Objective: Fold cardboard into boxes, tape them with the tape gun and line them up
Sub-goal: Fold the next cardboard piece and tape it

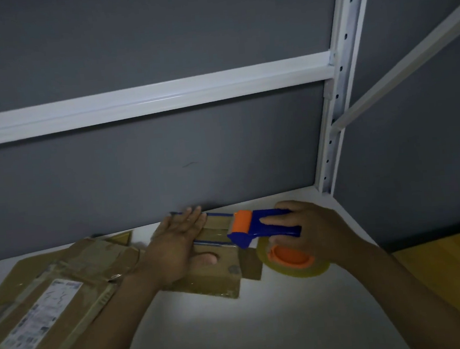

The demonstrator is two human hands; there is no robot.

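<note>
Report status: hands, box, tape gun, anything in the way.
Left hand flat on small cardboard box. Right hand holds tape gun, roller on the box top. Flattened cardboard lies left of the box, off the tape line.

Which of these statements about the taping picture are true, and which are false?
1. The right hand grips the tape gun. True.
2. The left hand lies flat on the small cardboard box. True.
3. The tape gun is red and green. False: it is blue and orange.
4. The labelled flattened cardboard lies to the right of the box. False: it lies to its left.
</note>
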